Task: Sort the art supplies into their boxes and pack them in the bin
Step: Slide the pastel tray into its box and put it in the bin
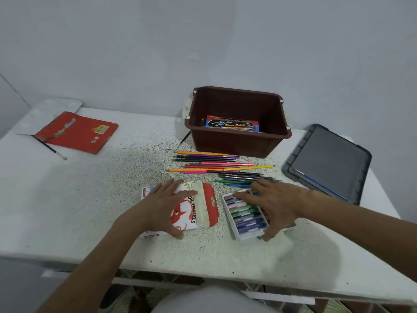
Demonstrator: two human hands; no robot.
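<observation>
Pencils [214, 164] lie between bin [239, 143] and left fingers [172, 188] gripping pastel box [204, 199], right fingers [246, 196] gripping pastel tray [236, 231]

It seems a plain room at home, set up for craft work: bare pale walls [203, 41] fill the upper frame, and a speckled white table [90, 211] carries coloured pencils [214, 164] at centre and a red drawing pad [76, 132] at left.

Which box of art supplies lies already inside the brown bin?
The black-and-blue water colour box, on the bin floor. The oil pastels box and the crayon tray are on the table.
</observation>
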